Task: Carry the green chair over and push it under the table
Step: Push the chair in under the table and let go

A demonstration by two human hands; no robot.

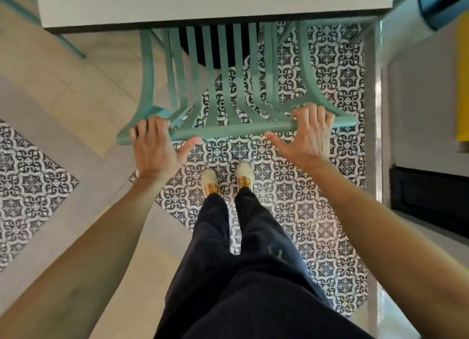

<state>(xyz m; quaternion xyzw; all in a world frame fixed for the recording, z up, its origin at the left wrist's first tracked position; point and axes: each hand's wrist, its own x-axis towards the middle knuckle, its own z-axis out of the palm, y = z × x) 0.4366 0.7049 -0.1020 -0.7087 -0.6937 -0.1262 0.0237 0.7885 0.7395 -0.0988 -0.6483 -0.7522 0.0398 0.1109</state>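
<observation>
1. Under the table (208,6) sits the seat of the green chair (228,84); only its back sticks out.
2. Both hands rest on the chair's top bar (233,131).
3. The left hand (154,148) curls its fingers over the bar, thumb spread out.
4. The right hand (308,138) does the same.
5. Two shoes (245,175) stand on the patterned floor (330,211) just behind the chair.

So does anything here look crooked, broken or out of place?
Nothing stands out. The green chair sits squarely with its front under the table, both hands on its top rail: left hand, right hand. No damage or spill shows.
</observation>
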